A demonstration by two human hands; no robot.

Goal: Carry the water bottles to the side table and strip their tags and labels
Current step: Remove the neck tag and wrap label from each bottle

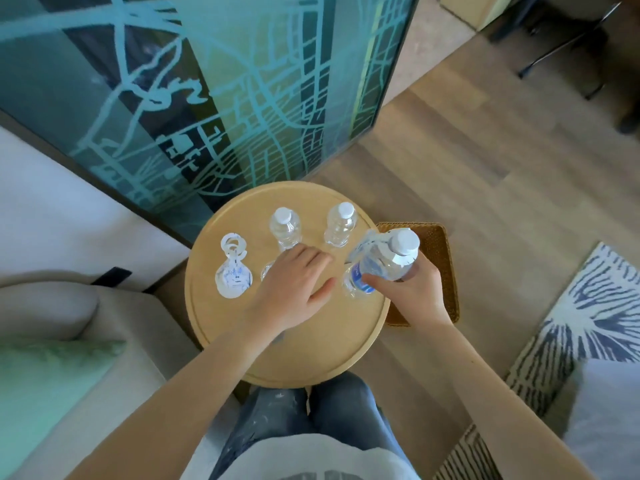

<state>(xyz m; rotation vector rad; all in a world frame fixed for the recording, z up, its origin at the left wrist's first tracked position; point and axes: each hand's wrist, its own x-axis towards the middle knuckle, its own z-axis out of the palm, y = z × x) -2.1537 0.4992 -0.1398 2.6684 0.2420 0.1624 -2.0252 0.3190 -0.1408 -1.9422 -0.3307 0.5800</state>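
- Right hand (412,289) grips a tilted labelled bottle (381,263) above the right edge of the round side table (311,355).
- Left hand (294,285) hovers over the table, fingers loosely curled, holding nothing visible.
- Two bare bottles (284,228) stand upright at the back.
- Removed tags (233,268) lie on the left.

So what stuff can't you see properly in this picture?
- Head view: a bottle behind the left hand is mostly hidden.
- Print on the removed tags is too small to read.
- The blue label on the held bottle is partly covered by the right hand.
- The woven basket is half behind the table.
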